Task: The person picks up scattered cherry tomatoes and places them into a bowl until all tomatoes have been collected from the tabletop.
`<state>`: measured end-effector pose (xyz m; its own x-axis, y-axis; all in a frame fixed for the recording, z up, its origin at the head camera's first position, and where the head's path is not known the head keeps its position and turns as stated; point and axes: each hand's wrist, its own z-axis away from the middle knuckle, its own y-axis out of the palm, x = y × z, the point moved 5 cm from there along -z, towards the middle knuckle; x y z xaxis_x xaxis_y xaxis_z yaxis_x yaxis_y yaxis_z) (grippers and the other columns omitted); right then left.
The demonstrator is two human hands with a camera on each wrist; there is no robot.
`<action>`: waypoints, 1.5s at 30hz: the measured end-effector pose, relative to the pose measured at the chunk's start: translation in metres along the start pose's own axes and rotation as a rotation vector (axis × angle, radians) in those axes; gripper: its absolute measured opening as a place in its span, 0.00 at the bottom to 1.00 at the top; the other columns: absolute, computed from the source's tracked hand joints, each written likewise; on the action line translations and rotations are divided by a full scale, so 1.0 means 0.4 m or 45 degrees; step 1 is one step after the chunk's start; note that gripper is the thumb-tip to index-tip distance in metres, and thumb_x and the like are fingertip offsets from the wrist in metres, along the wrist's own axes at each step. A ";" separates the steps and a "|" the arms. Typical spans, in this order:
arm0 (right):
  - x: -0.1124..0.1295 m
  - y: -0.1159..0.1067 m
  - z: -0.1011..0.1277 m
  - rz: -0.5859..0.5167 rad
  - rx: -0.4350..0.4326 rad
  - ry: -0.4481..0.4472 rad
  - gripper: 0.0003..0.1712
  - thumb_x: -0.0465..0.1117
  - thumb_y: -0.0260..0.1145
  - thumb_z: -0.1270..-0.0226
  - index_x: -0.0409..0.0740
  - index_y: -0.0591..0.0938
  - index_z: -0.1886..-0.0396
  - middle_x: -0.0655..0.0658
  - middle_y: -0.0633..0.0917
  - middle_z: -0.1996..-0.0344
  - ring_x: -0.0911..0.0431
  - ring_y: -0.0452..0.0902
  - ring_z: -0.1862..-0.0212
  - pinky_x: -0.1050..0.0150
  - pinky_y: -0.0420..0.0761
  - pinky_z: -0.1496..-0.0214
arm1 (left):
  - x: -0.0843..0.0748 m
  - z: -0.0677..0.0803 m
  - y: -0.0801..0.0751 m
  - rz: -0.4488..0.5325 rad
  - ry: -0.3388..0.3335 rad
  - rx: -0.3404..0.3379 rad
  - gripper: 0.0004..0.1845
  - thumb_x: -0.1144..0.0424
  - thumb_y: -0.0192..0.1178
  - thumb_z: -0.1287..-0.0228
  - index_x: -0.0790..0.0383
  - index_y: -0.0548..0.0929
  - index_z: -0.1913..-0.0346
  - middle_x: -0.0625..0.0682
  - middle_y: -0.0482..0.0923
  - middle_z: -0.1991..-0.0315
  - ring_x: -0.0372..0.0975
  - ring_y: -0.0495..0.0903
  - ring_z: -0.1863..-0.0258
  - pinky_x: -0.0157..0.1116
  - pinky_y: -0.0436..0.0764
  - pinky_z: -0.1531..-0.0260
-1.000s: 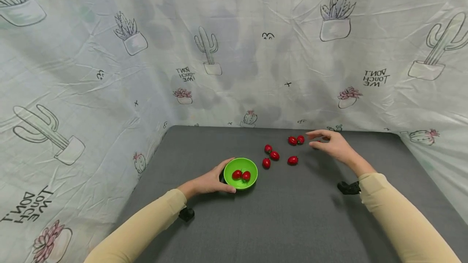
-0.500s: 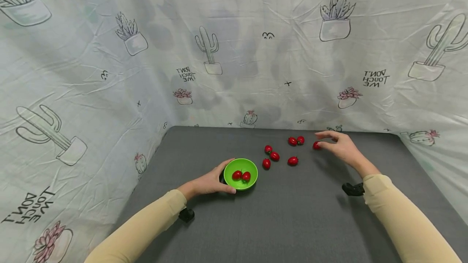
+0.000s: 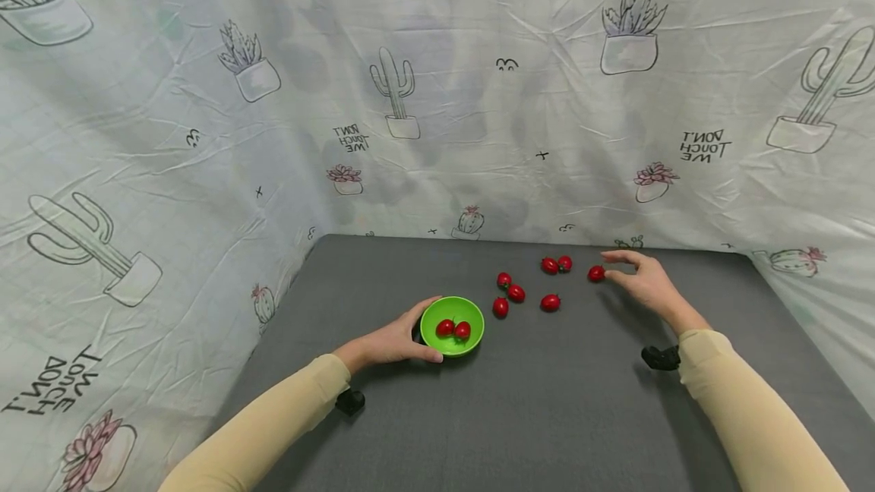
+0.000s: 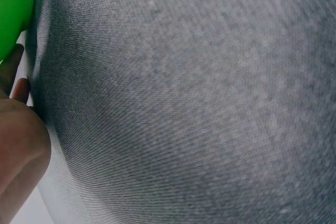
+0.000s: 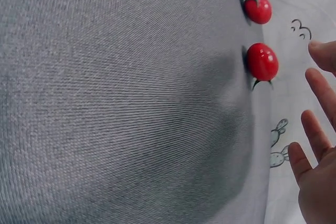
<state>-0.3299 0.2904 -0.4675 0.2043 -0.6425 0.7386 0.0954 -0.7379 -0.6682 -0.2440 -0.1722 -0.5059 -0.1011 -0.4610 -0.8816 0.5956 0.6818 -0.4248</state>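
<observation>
In the head view, your left hand holds the green bowl by its left side, thumb at the near edge and fingers curved toward the far edge; two tomatoes lie side by side inside. Seven more are on the grey table beyond and to the right of the bowl: a cluster of three, a far pair, a single tomato nearer you, and an outer tomato just beside your right hand. That hand's thumb and fingers stand apart with a gap between them; contact with the tomato cannot be confirmed here. A patterned cloth hangs behind. In the left wrist view, the bowl and your hand are cut off at the left edge, so the full grip cannot be told. In the right wrist view, your fingers are spread, clear of the three tomatoes shown.
</observation>
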 end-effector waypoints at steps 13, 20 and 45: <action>-0.045 0.033 -0.016 0.036 0.057 0.073 0.32 0.43 0.63 0.21 0.35 0.68 0.25 0.26 0.65 0.28 0.27 0.51 0.26 0.28 0.59 0.34 | 0.001 0.000 0.001 -0.015 0.005 0.000 0.59 0.46 0.77 0.43 0.44 0.47 0.17 0.45 0.51 0.21 0.40 0.53 0.24 0.51 0.56 0.28; -0.055 0.042 -0.027 0.052 0.084 0.105 0.32 0.39 0.63 0.23 0.38 0.68 0.24 0.24 0.59 0.25 0.25 0.45 0.25 0.25 0.55 0.34 | 0.008 -0.002 0.001 -0.018 -0.009 -0.007 0.59 0.45 0.77 0.43 0.41 0.47 0.17 0.45 0.52 0.21 0.39 0.53 0.24 0.51 0.56 0.28; -0.063 0.059 -0.046 0.144 0.119 0.064 0.27 0.46 0.70 0.28 0.34 0.80 0.37 0.26 0.73 0.34 0.25 0.49 0.28 0.27 0.49 0.32 | 0.001 0.001 0.002 -0.001 -0.032 -0.008 0.58 0.46 0.77 0.42 0.39 0.47 0.17 0.45 0.53 0.22 0.39 0.54 0.24 0.50 0.57 0.28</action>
<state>-0.3509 0.2855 -0.5003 0.1698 -0.7315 0.6603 0.1651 -0.6395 -0.7509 -0.2434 -0.1722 -0.5066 -0.0814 -0.4752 -0.8761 0.5906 0.6850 -0.4265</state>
